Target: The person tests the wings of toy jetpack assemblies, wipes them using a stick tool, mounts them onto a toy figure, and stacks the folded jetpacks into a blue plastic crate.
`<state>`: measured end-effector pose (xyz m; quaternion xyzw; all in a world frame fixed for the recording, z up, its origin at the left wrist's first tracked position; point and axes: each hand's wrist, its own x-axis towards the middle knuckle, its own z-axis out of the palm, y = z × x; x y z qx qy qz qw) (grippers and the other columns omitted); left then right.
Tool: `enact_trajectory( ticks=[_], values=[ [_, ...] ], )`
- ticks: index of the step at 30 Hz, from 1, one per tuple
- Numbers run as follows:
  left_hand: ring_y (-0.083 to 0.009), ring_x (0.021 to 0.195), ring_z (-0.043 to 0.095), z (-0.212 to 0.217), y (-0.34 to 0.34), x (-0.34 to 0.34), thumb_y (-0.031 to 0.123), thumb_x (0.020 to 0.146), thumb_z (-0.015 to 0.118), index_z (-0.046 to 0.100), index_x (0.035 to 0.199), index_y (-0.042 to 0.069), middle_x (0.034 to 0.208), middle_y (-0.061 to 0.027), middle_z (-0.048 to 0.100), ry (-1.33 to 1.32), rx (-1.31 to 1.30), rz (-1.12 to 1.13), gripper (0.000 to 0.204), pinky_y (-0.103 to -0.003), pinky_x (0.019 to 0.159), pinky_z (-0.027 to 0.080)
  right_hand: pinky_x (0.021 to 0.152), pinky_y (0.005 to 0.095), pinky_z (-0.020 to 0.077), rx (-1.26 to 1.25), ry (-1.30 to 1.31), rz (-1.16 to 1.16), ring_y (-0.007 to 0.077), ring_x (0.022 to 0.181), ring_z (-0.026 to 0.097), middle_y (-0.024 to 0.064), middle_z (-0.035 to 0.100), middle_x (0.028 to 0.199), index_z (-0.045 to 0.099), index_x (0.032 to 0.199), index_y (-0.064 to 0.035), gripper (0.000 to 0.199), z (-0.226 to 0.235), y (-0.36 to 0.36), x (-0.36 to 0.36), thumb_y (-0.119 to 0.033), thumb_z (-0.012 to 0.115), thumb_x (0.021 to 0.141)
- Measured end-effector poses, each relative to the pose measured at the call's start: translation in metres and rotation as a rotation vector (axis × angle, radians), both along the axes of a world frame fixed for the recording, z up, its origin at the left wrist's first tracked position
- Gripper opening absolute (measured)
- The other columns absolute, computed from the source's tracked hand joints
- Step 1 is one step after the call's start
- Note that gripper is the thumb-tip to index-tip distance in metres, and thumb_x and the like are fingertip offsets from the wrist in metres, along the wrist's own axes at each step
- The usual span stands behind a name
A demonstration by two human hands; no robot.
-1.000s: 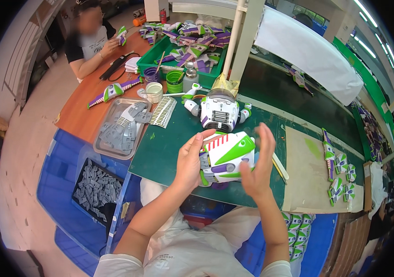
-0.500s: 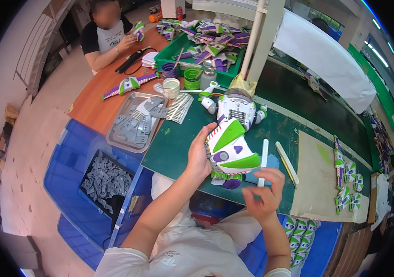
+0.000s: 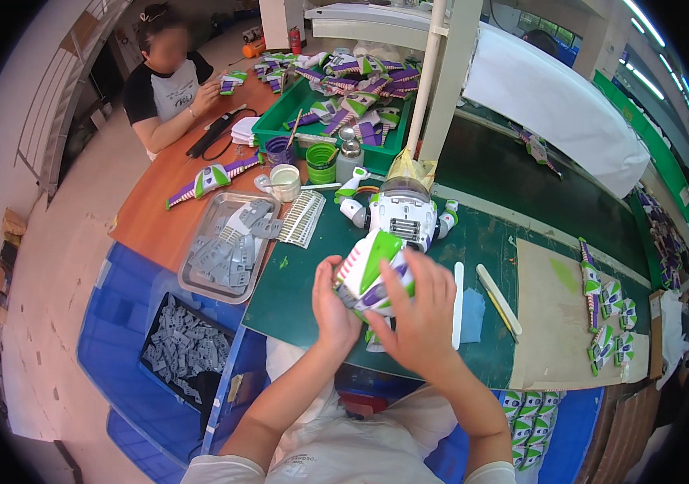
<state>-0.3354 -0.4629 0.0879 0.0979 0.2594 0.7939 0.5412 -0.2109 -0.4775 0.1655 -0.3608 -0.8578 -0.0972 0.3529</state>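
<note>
My left hand (image 3: 334, 315) is closed round the left side of a white toy shell (image 3: 374, 262) with green panels and red-striped edges. From the right, my right hand (image 3: 423, 316) lays its fingers over the same shell, thumb at its lower edge, covering part of it. Just beyond stands a white toy figure body (image 3: 409, 211) with an open slotted compartment and jointed green-and-white arms, on the green table (image 3: 296, 302). Below the shell, a green-and-white piece is mostly hidden by my hands. A long white stick (image 3: 458, 298) lies right of my right hand.
A blue cloth (image 3: 472, 319) and pale sticks (image 3: 497, 300) lie to the right, beside cardboard (image 3: 550, 323) bearing small toy parts. At left are a clear tray (image 3: 219, 250) of grey pieces and paint pots (image 3: 321, 165). A co-worker (image 3: 168, 89) sits beyond, near a green crate (image 3: 280, 125).
My right hand has moved left from beside the white stick onto the shell. The shell has turned and tilted in my left hand. The co-worker has shifted the part held.
</note>
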Motion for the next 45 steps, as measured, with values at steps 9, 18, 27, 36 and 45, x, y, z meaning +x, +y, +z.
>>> enact_trajectory(
  ticks=[9,18,27,36,45],
  values=[
    [-0.0121,0.089,0.048,-0.025,0.083,0.026,0.024,0.095,0.038,0.046,0.107,0.002,0.095,-0.0047,0.050,0.421,-0.120,0.006,0.026,-0.025,0.081,0.039,0.096,0.0478,0.0266,-0.122,-0.020,-0.025,0.0375,0.110,0.038,0.0220,0.042,0.119,0.047,0.126,-0.0059,0.050,-0.034,0.133,-0.010,-0.027,0.057,0.081],
    [-0.0143,0.098,0.051,-0.055,0.133,-0.017,0.024,0.085,0.058,0.040,0.116,0.003,0.105,-0.0076,0.052,0.250,-0.098,-0.203,0.042,-0.028,0.086,0.041,0.101,0.0475,0.0229,-0.245,0.067,-0.082,0.0326,0.120,0.038,0.0167,0.048,0.123,0.048,0.124,-0.0060,0.045,-0.030,0.145,-0.022,-0.024,0.052,0.083],
    [-0.0130,0.101,0.050,-0.065,0.135,-0.011,0.023,0.083,0.065,0.040,0.122,0.002,0.110,-0.0067,0.052,0.335,-0.008,-0.315,0.051,-0.027,0.088,0.041,0.092,0.0378,0.0357,-0.279,0.171,-0.138,0.0300,0.107,0.050,0.0132,0.058,0.111,0.057,0.112,-0.0050,0.031,-0.041,0.173,-0.009,-0.017,0.048,0.086],
    [-0.0143,0.098,0.054,-0.071,0.137,-0.016,0.013,0.082,0.062,0.048,0.115,0.004,0.112,-0.0080,0.055,0.558,-0.037,-0.287,0.037,-0.028,0.084,0.044,0.086,0.0369,0.0401,-0.268,0.168,-0.142,0.0283,0.098,0.052,0.0121,0.060,0.103,0.058,0.107,-0.0039,0.026,-0.036,0.175,-0.010,-0.016,0.048,0.087],
    [-0.0178,0.106,0.050,-0.038,0.150,-0.085,0.029,0.090,0.041,0.050,0.112,0.007,0.108,-0.0065,0.056,0.150,-0.067,0.252,0.032,-0.036,0.089,0.037,0.083,0.0396,0.0377,-0.242,0.181,-0.136,0.0290,0.096,0.052,0.0114,0.060,0.103,0.058,0.102,-0.0039,0.025,-0.039,0.175,-0.011,-0.019,0.050,0.085]
  ],
)
